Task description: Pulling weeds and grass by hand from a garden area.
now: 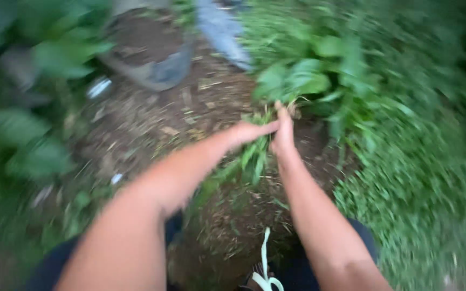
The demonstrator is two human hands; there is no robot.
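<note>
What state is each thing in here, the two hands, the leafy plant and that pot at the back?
Left hand: stretched forward, fingers reaching into the plant's base; grip blurred.
Right hand: closed around stems of the plant.
Green broad-leaved plant: upright, rooted at the edge of bare brown soil.
Grey round pot: standing upright, filled with dark soil.
White lace: hanging loose near the person's lap.

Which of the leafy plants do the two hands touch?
The small clump of narrow leaves at centre, between left hand and right hand. The broad-leaved plant behind and the one at left stand untouched.
</note>
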